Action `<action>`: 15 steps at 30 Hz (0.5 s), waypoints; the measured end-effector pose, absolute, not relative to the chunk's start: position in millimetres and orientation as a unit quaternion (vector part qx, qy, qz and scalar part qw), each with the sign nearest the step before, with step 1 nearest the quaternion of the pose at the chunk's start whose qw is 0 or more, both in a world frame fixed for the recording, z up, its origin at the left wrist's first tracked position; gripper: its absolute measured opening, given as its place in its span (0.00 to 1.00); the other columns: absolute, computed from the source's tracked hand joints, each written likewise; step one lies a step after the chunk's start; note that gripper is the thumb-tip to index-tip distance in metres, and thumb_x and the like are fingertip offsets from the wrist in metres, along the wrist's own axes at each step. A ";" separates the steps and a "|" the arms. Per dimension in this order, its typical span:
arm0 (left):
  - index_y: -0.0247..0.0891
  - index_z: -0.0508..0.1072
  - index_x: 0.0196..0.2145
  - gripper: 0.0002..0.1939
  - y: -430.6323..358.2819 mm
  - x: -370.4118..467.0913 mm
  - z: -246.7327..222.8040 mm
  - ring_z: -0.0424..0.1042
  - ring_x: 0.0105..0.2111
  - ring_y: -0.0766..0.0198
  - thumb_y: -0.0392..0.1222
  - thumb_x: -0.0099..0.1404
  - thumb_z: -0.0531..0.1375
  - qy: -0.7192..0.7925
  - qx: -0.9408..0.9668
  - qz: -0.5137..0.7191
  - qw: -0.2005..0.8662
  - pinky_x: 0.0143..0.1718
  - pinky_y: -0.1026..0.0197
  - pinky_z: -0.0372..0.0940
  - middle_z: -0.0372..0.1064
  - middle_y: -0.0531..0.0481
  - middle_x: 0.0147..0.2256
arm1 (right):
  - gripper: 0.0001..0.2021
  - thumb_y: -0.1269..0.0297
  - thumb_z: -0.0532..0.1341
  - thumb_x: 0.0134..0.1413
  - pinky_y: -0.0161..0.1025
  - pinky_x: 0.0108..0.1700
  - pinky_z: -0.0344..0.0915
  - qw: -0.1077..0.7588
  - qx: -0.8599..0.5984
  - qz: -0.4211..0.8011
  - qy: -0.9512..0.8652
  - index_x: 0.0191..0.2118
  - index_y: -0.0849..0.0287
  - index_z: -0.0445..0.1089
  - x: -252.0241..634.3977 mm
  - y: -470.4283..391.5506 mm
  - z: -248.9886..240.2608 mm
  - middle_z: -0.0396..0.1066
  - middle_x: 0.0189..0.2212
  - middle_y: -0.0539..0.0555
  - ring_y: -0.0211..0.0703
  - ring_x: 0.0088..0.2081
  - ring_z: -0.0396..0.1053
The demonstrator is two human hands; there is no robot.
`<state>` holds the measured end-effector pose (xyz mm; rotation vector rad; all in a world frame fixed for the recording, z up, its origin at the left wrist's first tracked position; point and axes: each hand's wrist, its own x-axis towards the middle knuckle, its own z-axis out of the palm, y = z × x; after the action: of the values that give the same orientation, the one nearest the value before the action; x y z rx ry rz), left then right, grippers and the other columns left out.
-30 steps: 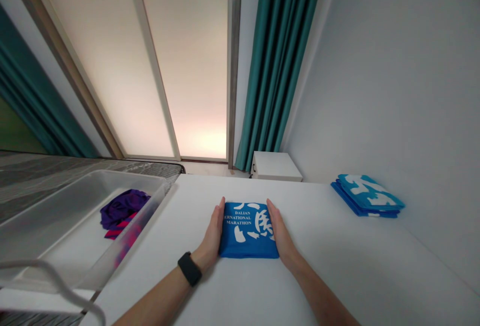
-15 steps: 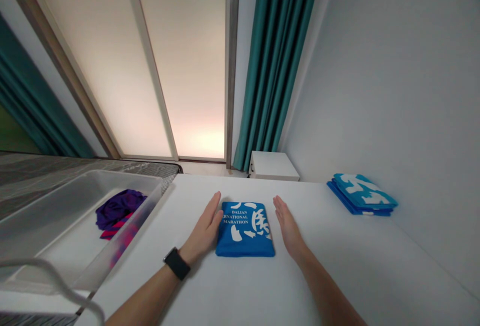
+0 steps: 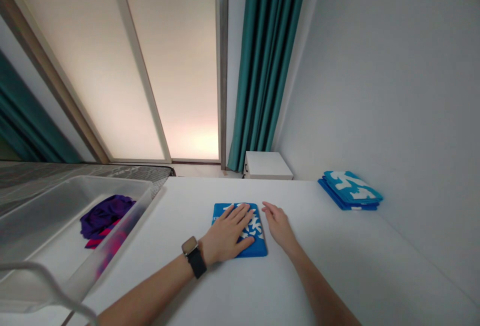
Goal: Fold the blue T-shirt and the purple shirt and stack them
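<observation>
A blue towel with white print [image 3: 255, 250], folded into a neat rectangle, lies in front of me on the white table [image 3: 232, 296]. My left hand [image 3: 230, 231], with a dark watch on its wrist, rests flat over the towel, fingers spread, and covers much of its lettering. Just off the towel's right edge is my right hand [image 3: 279, 226], holding nothing, its fingers extended and the thumb side toward the towel.
At the table's far right, by the wall, sits a stack of folded blue towels [image 3: 350, 191]. On the left stands a translucent plastic bin [image 3: 37, 246] with purple and pink cloth [image 3: 107, 216] in it. A white cabinet [image 3: 268, 165] is beyond the far edge.
My left hand has gone from the towel's left edge to lying flat on top of it. My right hand has come closer to the right edge. The view has shifted slightly.
</observation>
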<state>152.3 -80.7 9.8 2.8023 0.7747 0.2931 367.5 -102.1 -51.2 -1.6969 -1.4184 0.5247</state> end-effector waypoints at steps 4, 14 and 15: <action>0.38 0.50 0.68 0.36 -82.3 150.5 -5.3 0.47 0.67 0.52 0.60 0.70 0.48 0.261 0.959 0.091 0.062 0.67 0.46 0.40 0.46 0.42 0.67 | 0.21 0.62 0.48 0.60 0.44 0.55 0.60 0.353 -0.703 0.181 -0.590 0.52 0.60 0.71 366.9 -101.7 -52.5 0.75 0.46 0.58 0.49 0.50 0.68; 0.36 0.49 0.68 0.32 -85.4 148.5 -7.9 0.48 0.67 0.56 0.55 0.73 0.44 0.251 0.961 0.115 0.008 0.66 0.50 0.42 0.49 0.43 0.67 | 0.16 0.60 0.50 0.63 0.36 0.45 0.62 0.150 -0.746 0.231 -0.606 0.44 0.59 0.73 365.9 -69.3 -24.9 0.77 0.41 0.58 0.45 0.44 0.73; 0.36 0.49 0.68 0.31 -85.4 148.4 -8.1 0.48 0.67 0.57 0.54 0.74 0.43 0.251 0.961 0.116 0.004 0.66 0.50 0.42 0.49 0.42 0.67 | 0.16 0.59 0.51 0.63 0.37 0.44 0.62 0.134 -0.750 0.232 -0.605 0.43 0.60 0.73 365.3 -64.4 -22.1 0.77 0.41 0.59 0.46 0.44 0.73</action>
<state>148.4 -85.4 -8.1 3.0117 0.7853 0.3636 365.3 -64.4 -22.1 -2.1738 -1.7543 0.6725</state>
